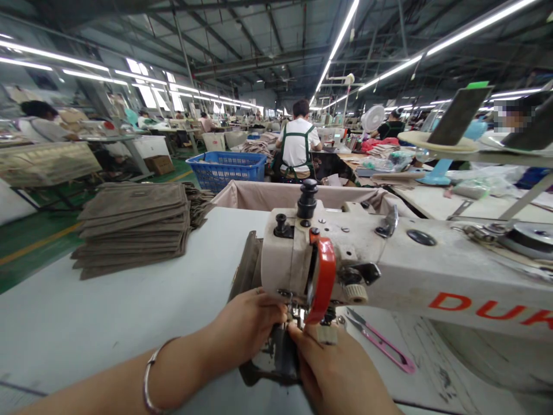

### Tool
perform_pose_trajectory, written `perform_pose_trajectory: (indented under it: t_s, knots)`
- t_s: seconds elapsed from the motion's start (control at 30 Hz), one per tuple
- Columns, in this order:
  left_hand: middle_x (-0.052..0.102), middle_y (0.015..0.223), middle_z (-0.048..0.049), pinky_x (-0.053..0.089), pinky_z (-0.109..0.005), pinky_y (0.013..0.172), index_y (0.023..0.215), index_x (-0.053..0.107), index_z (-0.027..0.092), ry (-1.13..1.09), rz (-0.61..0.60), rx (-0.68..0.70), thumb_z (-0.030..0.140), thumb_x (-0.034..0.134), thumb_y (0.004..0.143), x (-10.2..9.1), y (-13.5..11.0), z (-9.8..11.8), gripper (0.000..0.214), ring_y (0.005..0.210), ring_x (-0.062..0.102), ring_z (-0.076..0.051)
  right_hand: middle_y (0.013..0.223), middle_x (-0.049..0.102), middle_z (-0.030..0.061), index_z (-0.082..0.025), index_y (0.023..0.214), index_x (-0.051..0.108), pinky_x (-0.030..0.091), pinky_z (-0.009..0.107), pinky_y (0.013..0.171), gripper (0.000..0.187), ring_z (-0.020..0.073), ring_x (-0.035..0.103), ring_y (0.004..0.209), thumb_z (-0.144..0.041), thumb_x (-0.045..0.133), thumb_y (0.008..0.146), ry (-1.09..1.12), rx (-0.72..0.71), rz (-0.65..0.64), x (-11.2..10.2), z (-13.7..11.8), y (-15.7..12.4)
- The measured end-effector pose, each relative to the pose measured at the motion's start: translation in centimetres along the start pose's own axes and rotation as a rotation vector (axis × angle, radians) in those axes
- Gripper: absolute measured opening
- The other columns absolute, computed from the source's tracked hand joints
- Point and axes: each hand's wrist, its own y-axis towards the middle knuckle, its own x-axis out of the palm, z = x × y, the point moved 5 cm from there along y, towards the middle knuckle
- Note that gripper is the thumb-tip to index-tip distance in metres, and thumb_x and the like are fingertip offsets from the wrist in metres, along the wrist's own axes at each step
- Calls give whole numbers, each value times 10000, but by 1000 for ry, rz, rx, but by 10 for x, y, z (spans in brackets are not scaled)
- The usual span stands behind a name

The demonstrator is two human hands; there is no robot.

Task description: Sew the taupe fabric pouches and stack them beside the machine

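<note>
A cream sewing machine (389,259) with a red take-up guard (323,279) stands on the white table (86,317). Both my hands are under its head at the needle. My left hand (248,325), bracelet on the wrist, curls its fingers against a dark grey fabric piece (283,360). My right hand (337,372) pinches the same piece from the right. The needle itself is hidden behind the guard and my fingers.
A stack of folded grey-brown fabric pieces (133,227) lies at the table's left rear. Pink thread snips (382,343) lie right of the needle. A cloth bin (259,196) hangs behind the table, a blue crate (227,168) beyond. A person in a green apron (298,144) sits ahead.
</note>
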Motion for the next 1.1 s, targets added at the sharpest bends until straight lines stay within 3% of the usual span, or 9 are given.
perform_pose_trajectory:
  t_s: [0.63,0.77,0.87,1.0,1.1]
  knots:
    - [723,848,-21,522,-308,757,824,703,199,60,59,-70,50,557,838,2,1,-8,208,831,665,-216,1023,716,92,-178,1137,673,550,442,780,390,293,653,894,-95,485,805,18,-4,21,-6,-7,3]
    - [721,871,-21,527,-303,764,842,704,204,75,48,-99,55,542,850,2,3,-10,220,841,665,-212,1053,710,90,-184,1165,663,541,439,800,390,294,642,924,-110,489,823,28,9,9,-6,-7,3]
    - [710,993,-45,523,-346,845,968,695,207,99,39,-141,71,534,864,-3,0,-10,235,946,644,-238,1061,709,84,-189,1145,676,532,431,818,368,286,637,933,-111,480,844,48,-10,31,-8,-7,1]
    - [666,1034,-91,508,-455,908,1019,679,176,200,-60,-320,235,672,842,-16,-17,3,186,1008,594,-301,1030,711,73,-194,1075,702,519,402,837,327,264,627,934,-97,509,830,104,-51,66,-13,-6,-3]
    - [654,1022,-86,551,-404,837,1078,675,178,216,-191,-259,394,754,788,-17,-36,31,370,921,612,-274,1022,707,61,-212,1068,700,506,392,846,303,255,615,948,-110,545,829,138,-43,43,-15,-3,-6]
